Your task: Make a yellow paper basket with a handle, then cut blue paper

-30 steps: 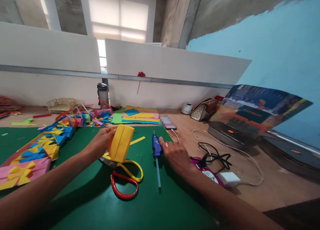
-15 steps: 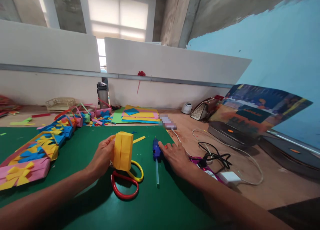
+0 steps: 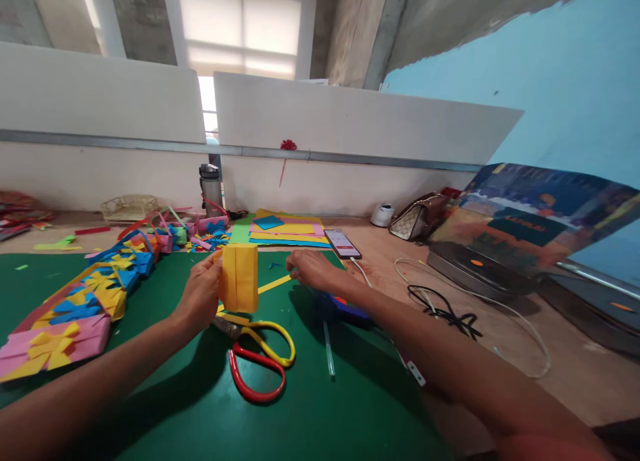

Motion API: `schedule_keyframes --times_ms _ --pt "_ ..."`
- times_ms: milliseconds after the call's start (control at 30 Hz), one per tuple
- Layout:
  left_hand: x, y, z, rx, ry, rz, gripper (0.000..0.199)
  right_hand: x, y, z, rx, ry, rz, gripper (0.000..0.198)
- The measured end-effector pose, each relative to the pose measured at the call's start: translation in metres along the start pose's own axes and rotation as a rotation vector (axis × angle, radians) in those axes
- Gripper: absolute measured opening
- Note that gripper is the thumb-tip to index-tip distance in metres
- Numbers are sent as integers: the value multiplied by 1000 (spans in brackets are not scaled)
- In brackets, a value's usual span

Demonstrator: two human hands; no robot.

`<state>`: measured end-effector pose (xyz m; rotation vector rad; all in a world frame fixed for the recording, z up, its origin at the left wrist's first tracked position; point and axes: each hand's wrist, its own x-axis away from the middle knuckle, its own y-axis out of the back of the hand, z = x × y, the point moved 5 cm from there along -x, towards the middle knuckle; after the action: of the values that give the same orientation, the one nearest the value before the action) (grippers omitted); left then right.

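My left hand is closed on the edge of a small folded yellow paper box, holding it upright above the green mat. My right hand reaches across the mat, its fingers bent together at the far end of a yellow paper strip. Below the box lie scissors with one red and one yellow handle, their blades partly hidden. A blue glue gun with a clear glue stick lies under my right forearm, which hides part of it.
On the left stands a row of colourful paper boxes with bows. Coloured paper sheets, a phone and a bottle are at the back. Cables, a handbag and a dark case occupy the right side.
My right hand has left the glue gun and moved left and away from me to the yellow strip. My left hand has raised the paper box slightly, uncovering more of the scissors.
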<state>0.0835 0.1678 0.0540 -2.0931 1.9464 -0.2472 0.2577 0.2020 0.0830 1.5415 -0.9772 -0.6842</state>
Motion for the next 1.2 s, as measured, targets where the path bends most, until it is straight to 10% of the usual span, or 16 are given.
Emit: schedule_keyframes --times_ms 333,900,1200 --pt "-6 4 3 42 20 5 27 -43 -30 4 -38 84 211 25" --pt "-3 -2 5 54 29 86 40 -25 -28 5 -164 -4 109 17" --pt "35 -32 15 -143 178 526 30 28 0 9 -536 -20 -141 10"
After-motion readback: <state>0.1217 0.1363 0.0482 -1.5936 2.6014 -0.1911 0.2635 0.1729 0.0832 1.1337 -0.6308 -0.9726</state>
